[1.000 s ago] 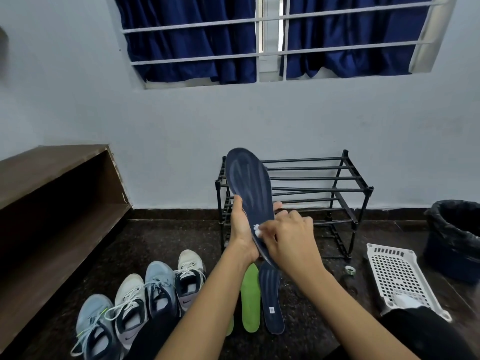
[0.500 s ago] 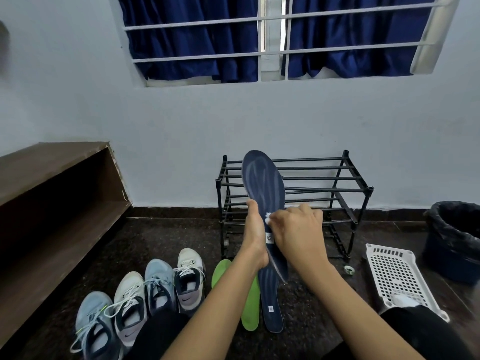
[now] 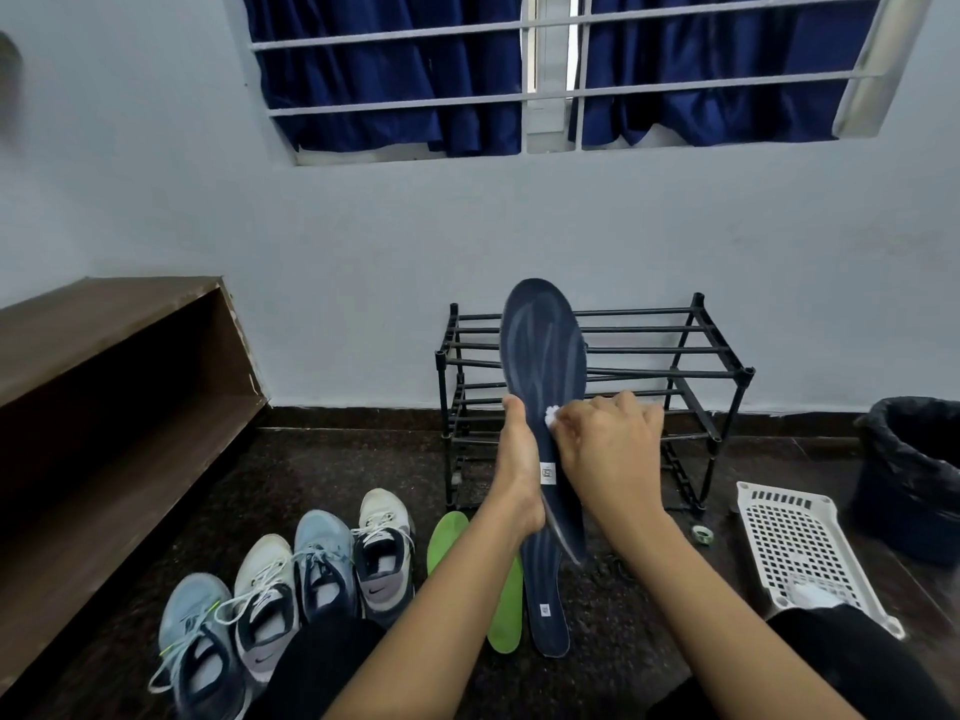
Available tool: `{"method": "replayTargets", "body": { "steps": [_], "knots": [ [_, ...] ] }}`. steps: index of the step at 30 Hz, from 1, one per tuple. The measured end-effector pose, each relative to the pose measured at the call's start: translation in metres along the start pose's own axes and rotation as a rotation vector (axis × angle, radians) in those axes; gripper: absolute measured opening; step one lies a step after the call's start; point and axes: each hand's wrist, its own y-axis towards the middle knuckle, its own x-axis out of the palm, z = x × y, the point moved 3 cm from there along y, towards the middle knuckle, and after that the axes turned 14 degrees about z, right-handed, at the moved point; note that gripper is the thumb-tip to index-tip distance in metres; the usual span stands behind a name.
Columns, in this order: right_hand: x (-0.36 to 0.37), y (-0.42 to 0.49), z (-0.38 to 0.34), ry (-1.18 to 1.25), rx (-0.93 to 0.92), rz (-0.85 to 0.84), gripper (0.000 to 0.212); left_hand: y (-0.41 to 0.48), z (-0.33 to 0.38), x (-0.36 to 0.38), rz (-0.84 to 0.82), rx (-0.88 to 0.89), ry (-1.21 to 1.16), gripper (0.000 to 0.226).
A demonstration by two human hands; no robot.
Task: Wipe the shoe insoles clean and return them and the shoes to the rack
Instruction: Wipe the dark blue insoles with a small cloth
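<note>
My left hand [image 3: 519, 459] grips a dark navy insole [image 3: 545, 356] by its left edge and holds it upright in front of the black metal shoe rack [image 3: 722, 376]. My right hand [image 3: 610, 449] presses a small white wipe [image 3: 551, 414] against the insole's middle. On the floor below lie a second navy insole [image 3: 545, 615] and green insoles [image 3: 506, 610]. Several sneakers [image 3: 322, 563] stand in a row at the lower left.
A white perforated plastic basket [image 3: 800, 548] lies at the right with something white in it. A dark bin with a black liner [image 3: 914, 470] stands at the far right. A brown wooden shelf unit [image 3: 114, 407] runs along the left. A small tape roll [image 3: 702, 533] sits by the rack.
The held insole and both hands have shifted to the right. My right hand with the wipe has moved up along the insole towards its middle.
</note>
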Motion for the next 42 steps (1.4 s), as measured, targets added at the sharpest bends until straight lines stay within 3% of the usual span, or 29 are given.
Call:
{"method": "replayTargets", "body": {
  "steps": [6,13,21,27,30,38,42],
  "knots": [
    [-0.002,-0.019,-0.02,-0.052,-0.089,-0.061,0.03,0.013,0.003,-0.008,0.082,0.064,0.025,0.069],
    [0.004,-0.002,0.0,-0.027,0.073,-0.02,0.025,0.008,-0.006,0.0,0.079,0.06,0.021,0.076],
    [0.009,-0.025,-0.012,0.112,0.081,-0.08,0.013,0.013,-0.003,-0.01,0.072,0.039,0.092,0.072],
    [0.007,-0.003,0.003,-0.051,0.119,0.002,0.016,0.007,-0.006,-0.005,0.024,0.012,0.063,0.076],
    [0.007,0.002,0.009,0.021,0.19,0.005,0.016,0.003,-0.005,-0.003,-0.008,0.02,0.064,0.074],
    [0.004,-0.024,-0.018,0.115,0.058,-0.078,0.009,0.008,0.004,-0.013,0.055,0.051,0.07,0.073],
    [0.002,-0.01,-0.008,0.1,0.094,-0.076,0.013,0.006,0.004,-0.01,0.032,0.034,0.069,0.075]
  ]
}}
